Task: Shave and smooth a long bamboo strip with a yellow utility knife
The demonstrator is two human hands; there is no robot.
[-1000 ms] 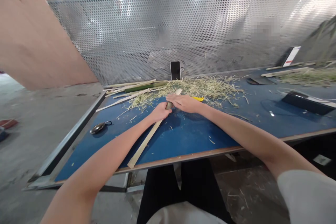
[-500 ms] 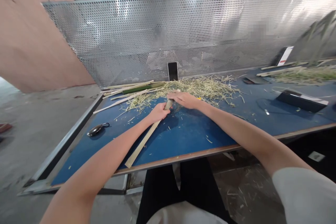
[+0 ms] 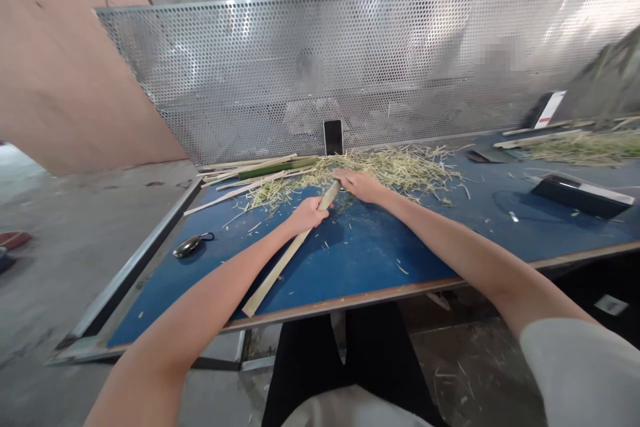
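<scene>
A long pale bamboo strip lies slantwise on the blue table, its near end at the front edge. My left hand is closed around the strip partway up. My right hand sits at the strip's far end with its fingers curled down. Whatever it holds is hidden under them. Just behind both hands spreads a pile of straw-coloured shavings.
A phone leans upright against the perforated metal screen. Several bamboo strips, one green, are stacked at the back left. A small black fob lies near the left edge. A dark flat case and another shavings heap are at the right.
My right hand has slid away from my left hand along the strip to its far end. A yellow piece seen beyond it earlier is now out of sight. The left hand keeps its grip.
</scene>
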